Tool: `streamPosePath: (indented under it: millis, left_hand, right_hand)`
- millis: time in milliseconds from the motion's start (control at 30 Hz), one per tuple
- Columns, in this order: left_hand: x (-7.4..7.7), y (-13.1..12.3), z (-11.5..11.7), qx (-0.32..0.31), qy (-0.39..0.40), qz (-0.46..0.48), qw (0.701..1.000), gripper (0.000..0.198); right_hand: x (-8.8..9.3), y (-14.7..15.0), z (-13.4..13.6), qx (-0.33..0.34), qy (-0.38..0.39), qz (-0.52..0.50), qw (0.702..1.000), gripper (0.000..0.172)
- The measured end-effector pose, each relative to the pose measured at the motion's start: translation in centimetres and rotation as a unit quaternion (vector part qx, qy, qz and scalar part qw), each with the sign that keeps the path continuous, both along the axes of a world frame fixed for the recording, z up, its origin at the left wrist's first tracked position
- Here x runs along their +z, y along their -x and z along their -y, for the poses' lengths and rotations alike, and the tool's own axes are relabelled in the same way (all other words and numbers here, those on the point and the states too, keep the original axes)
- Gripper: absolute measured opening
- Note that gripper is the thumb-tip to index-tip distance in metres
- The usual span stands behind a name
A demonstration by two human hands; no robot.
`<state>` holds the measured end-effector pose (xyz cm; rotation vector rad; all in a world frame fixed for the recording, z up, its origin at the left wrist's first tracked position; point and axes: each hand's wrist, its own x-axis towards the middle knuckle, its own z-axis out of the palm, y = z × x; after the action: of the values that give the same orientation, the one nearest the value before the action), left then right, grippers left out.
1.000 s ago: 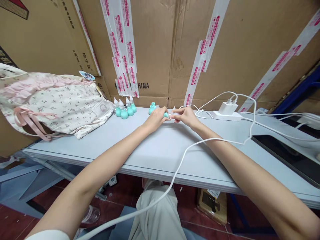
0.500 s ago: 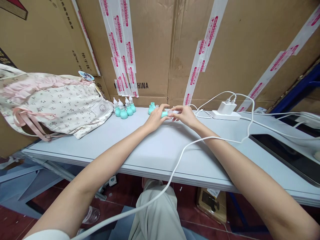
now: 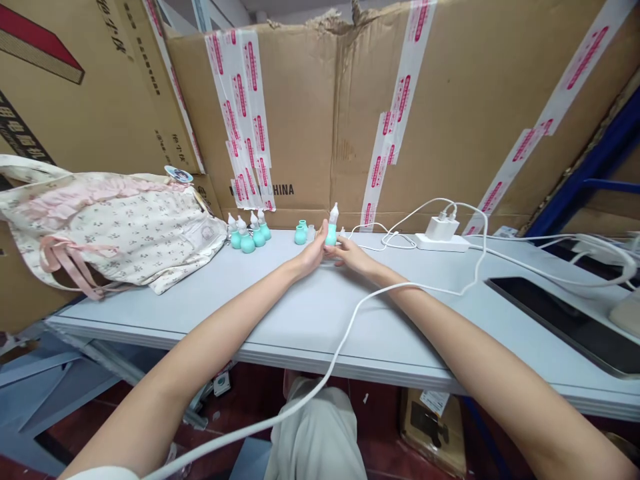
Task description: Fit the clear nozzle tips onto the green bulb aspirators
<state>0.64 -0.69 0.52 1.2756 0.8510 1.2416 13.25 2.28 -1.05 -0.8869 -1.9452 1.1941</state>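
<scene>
A nasal aspirator [image 3: 332, 230] with a teal bulb and a clear pointed tip stands upright between my hands, tip up. My left hand [image 3: 313, 255] presses along its left side, with the thumb low in front. From the right, the fingers of my right hand [image 3: 352, 256] close around the lower bulb; part of that grip is hidden. Just left of my hands are two loose teal bulbs [image 3: 301, 234] without tips, next to small clear parts [image 3: 311, 232]. Several assembled aspirators [image 3: 247, 241] stand in a group farther left.
A floral cloth bag [image 3: 120, 227] lies on the left of the grey table [image 3: 280, 313]. On the right are a white charger on a power strip [image 3: 442, 243] and a dark phone [image 3: 565, 323]. A white cable [image 3: 357, 310] crosses over my right forearm. Cardboard [image 3: 300, 120] rises behind.
The aspirator was lying sideways between my fingers, its bulb at my left hand and clear part at my right. Now it is upright with both hands around its bulb. The view has tilted up.
</scene>
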Motion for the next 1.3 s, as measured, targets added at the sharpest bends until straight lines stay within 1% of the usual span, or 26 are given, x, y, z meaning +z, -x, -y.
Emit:
streamPosePath:
  millis: [100,200,300,367,433,500,567,667,800,900,1033,1133,1200,1300]
  left_hand:
    - [-0.4,0.3,-0.2,-0.022,-0.010,-0.022,0.999,0.061]
    - [-1.3,0.9,-1.1,-0.034,-0.019,-0.070,0.997,0.060]
    - [-1.9,1.3,-1.9,-0.043,-0.029,-0.104,0.993,0.060]
    - [-2.0,1.5,-2.3,-0.017,-0.042,-0.102,0.994,0.061]
    - [-1.6,1.9,-2.5,0.032,-0.051,-0.078,0.995,0.063]
    - [-1.0,2.8,-2.7,0.080,-0.057,-0.041,0.994,0.064]
    - [-0.3,4.1,-2.8,0.103,-0.066,-0.002,0.992,0.064]
    - [0.4,6.2,-3.1,0.100,-0.088,0.047,0.990,0.067]
    - [0.7,7.8,-3.3,0.078,-0.100,0.078,0.989,0.067]
    - [0.7,8.0,-3.4,0.069,-0.101,0.087,0.989,0.065]
    - [0.8,7.9,-3.5,0.067,-0.100,0.096,0.988,0.061]
    - [0.9,7.9,-3.4,0.071,-0.089,0.095,0.989,0.066]
    - [0.9,8.0,-3.4,0.075,-0.084,0.081,0.990,0.069]
    - [0.8,8.0,-3.5,0.090,-0.078,0.032,0.992,0.068]
  right_hand:
    - [0.2,-0.3,-0.3,-0.031,0.048,-0.032,0.998,0.032]
    - [0.4,-0.9,-0.9,-0.032,0.057,-0.060,0.996,0.028]
    - [0.6,-1.2,-0.9,-0.031,0.075,-0.071,0.994,0.033]
    - [0.8,-1.3,-0.6,-0.029,0.084,-0.057,0.994,0.038]
    - [1.2,-1.4,-0.2,0.003,0.080,-0.027,0.996,0.040]
    - [1.5,-1.5,0.1,0.057,0.060,0.013,0.996,0.037]
    - [1.8,-1.5,0.3,0.103,0.031,0.048,0.993,0.033]
    - [1.8,-1.4,0.6,0.139,-0.002,0.081,0.987,0.032]
    - [1.7,-1.3,1.1,0.191,0.022,0.125,0.973,0.042]
    - [1.6,-1.2,1.2,0.216,0.018,0.145,0.965,0.045]
    - [1.4,-1.0,1.2,0.235,0.021,0.147,0.961,0.040]
    - [1.4,-1.0,1.2,0.238,0.029,0.141,0.961,0.041]
    - [1.3,-1.1,1.3,0.246,0.027,0.141,0.959,0.041]
    - [1.3,-1.2,1.2,0.262,0.031,0.138,0.955,0.041]
